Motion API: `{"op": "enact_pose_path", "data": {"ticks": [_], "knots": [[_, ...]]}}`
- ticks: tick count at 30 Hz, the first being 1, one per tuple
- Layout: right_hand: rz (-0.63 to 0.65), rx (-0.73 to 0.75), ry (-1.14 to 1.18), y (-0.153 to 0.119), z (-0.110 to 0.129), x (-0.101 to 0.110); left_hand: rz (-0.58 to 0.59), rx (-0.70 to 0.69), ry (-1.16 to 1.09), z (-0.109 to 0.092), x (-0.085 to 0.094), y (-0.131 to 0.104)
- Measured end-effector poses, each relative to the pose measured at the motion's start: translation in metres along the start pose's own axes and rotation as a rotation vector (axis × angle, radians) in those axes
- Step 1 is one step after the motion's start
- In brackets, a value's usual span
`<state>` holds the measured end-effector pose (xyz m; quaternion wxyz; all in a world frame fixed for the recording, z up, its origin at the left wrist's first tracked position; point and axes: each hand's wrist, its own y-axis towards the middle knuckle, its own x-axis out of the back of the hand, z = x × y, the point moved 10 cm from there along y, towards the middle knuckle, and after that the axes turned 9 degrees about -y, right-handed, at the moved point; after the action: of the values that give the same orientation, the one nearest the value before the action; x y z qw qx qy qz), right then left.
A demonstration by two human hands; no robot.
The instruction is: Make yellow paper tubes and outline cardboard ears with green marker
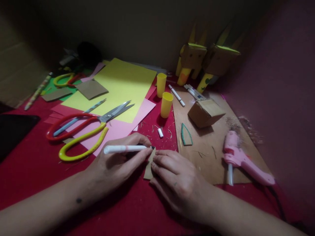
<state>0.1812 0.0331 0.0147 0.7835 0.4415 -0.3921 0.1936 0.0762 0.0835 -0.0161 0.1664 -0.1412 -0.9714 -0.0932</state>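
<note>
Across the lower left of the frame, the person's left forearm slants up and rightward, and the left hand turns inward, thumb and fingers pinched around a white marker. From the lower right, the right forearm slants up and leftward; the right hand lies palm down, fingers together and pressed on a small cardboard piece at the lower centre. That piece's long axis leans slightly right, its narrow end pointing up the frame. The marker lies almost level, dark tip pointing right at that narrow end; whether it touches, I cannot tell. Beyond, a pink glue gun lies at the right, and red-and-yellow scissors at centre left point their blades toward the upper right. Farther up stand two yellow cups.
</note>
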Motion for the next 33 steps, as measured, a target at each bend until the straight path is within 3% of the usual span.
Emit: {"op": "enact_pose_path", "data": {"ticks": [33], "knots": [[0.011,-0.005,0.006,-0.0019,-0.0011,-0.0019,0.004,0.0,0.006,0.0024,-0.0003,-0.0025]]}}
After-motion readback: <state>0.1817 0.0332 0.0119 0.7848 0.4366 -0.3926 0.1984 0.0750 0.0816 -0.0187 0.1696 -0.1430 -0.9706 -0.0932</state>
